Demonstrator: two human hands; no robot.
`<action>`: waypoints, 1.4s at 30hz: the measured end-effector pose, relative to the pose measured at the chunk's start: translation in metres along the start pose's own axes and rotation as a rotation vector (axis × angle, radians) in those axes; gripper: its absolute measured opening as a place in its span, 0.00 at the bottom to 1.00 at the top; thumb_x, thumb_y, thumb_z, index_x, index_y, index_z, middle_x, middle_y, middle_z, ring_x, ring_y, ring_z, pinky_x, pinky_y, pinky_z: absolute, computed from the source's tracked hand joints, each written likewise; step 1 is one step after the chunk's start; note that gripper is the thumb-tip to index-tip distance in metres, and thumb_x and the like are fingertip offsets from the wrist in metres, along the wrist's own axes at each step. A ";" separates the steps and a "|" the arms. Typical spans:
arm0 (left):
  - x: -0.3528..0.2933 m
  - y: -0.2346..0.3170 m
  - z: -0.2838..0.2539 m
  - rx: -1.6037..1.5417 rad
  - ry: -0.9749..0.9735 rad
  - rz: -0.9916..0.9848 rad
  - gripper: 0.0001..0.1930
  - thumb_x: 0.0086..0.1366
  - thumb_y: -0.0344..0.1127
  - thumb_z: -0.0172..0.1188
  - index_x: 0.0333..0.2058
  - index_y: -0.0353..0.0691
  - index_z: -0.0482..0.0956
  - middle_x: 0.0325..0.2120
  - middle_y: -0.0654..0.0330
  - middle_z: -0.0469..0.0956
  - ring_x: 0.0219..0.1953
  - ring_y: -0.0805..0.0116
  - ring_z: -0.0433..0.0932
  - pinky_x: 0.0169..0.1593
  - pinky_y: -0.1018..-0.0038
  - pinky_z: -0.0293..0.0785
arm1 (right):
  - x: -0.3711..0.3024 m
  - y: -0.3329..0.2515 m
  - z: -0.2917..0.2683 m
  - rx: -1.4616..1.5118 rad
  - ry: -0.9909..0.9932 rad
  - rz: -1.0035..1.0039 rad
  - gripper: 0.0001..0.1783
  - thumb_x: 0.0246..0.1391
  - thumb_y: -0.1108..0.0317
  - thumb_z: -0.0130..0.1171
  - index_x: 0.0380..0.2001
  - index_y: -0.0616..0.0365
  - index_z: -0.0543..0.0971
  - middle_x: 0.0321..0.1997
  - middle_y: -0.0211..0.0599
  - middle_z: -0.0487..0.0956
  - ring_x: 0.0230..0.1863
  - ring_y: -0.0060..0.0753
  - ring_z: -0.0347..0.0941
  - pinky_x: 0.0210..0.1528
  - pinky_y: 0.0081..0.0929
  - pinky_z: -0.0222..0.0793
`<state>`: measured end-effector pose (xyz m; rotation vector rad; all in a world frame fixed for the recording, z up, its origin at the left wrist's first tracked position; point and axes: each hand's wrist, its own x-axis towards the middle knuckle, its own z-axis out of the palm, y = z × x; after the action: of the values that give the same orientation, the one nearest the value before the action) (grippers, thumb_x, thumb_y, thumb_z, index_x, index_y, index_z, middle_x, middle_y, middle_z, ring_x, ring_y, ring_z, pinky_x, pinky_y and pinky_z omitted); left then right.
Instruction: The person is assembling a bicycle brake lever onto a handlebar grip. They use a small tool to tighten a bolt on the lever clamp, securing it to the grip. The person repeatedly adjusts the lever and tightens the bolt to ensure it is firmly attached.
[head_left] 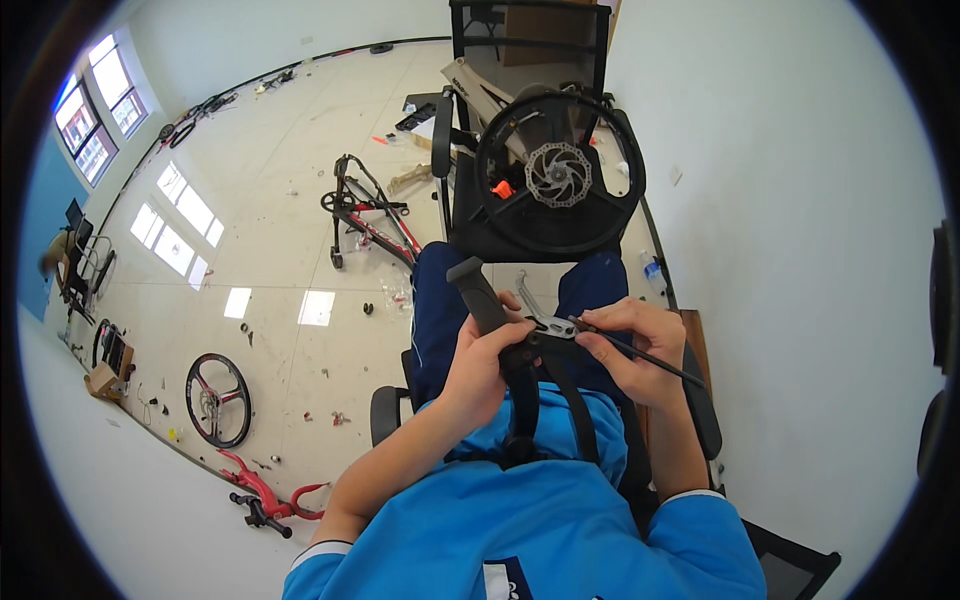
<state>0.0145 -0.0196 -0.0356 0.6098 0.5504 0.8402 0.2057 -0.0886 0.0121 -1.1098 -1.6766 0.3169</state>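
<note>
Above my lap, my left hand point(478, 368) is closed round a black handlebar grip point(478, 292), its ribbed end pointing up and away. Joined beside it is a silver brake lever point(552, 327), whose curved blade stands up between my knees. My right hand point(640, 345) pinches a thin black rod point(655, 360) next to the lever's right end. The rod slants down to the right past my palm; whether it is a stiff cable or a tool I cannot tell. My fingers partly hide where rod and lever meet.
Ahead, a black office chair point(465, 225) carries a black wheel point(490, 190) with a disc rotor point(558, 175). A bicycle frame point(375, 225) stands on the floor to its left. Further left lie another wheel point(192, 400) and a red frame part point(262, 488). A white wall point(780, 250) rises at my right.
</note>
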 end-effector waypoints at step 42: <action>-0.016 -0.015 0.013 0.270 -0.021 0.310 0.16 0.66 0.27 0.61 0.49 0.40 0.67 0.40 0.61 0.74 0.45 0.73 0.74 0.52 0.73 0.71 | 0.028 -0.045 -0.001 -0.610 -0.428 -0.231 0.09 0.47 0.66 0.70 0.28 0.59 0.82 0.25 0.35 0.78 0.26 0.35 0.76 0.27 0.28 0.71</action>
<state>0.0218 -0.0444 -0.0336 0.9673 0.5626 1.0585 0.1832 -0.0910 0.0601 -1.3264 -2.3541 -0.1340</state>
